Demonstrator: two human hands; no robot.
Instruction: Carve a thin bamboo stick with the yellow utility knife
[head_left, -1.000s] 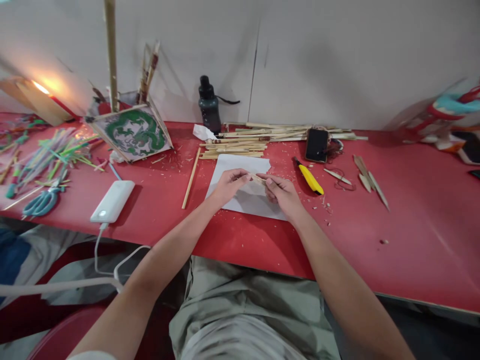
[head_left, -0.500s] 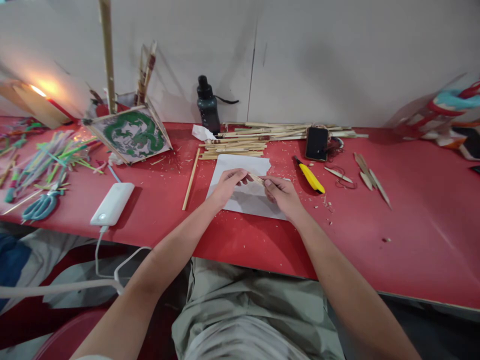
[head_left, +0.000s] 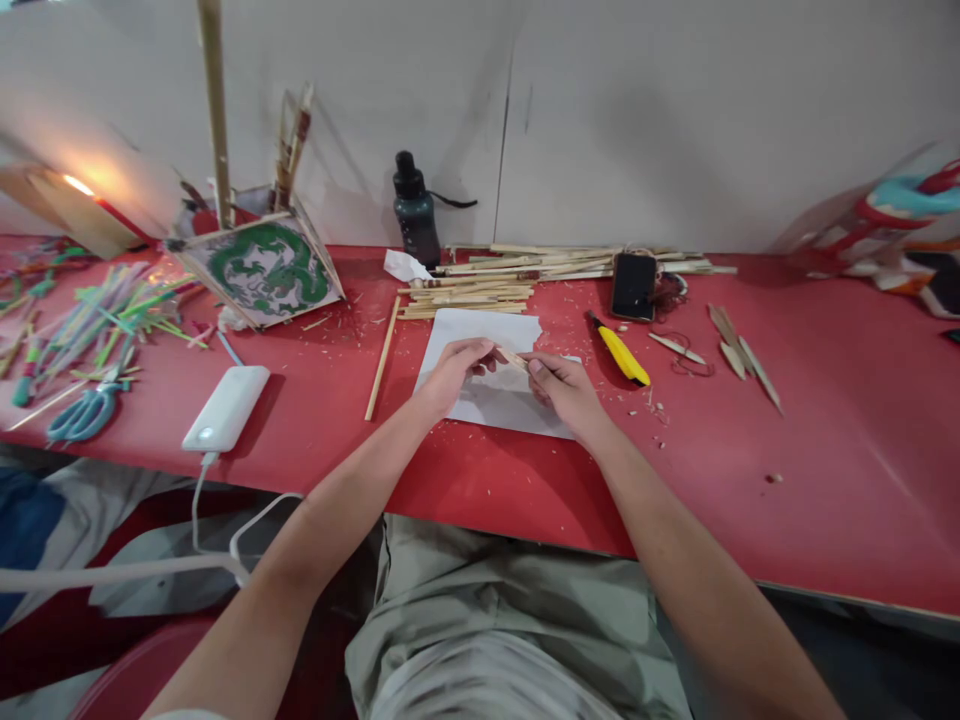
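Between my hands is a short, pale bamboo strip (head_left: pixel 514 359), held above a white sheet of paper (head_left: pixel 487 408). My left hand (head_left: pixel 463 368) pinches its left end with thumb and fingers. Its right end is gripped by my right hand (head_left: pixel 556 380), the thumb lying on top. My fingers cover both ends of the strip. To the right of my right hand lies a yellow utility knife (head_left: pixel 622 355), and beyond it are several pointed bamboo pieces (head_left: pixel 759 372). One long bamboo stick (head_left: pixel 383 360) rests left of the paper.
Bundled bamboo sticks (head_left: pixel 480 292), a dark bottle (head_left: pixel 416 212) and a phone (head_left: pixel 634 287) line the back. Leftward are a dragon-patterned lantern (head_left: pixel 266 268), a white power bank (head_left: pixel 225 408) with its cable, and blue scissors (head_left: pixel 84 412). Wood shavings dot the red table (head_left: pixel 480 470).
Almost nothing differs. Both hands keep hold of the bamboo strip in the same place above the paper; the camera view has shifted very slightly.
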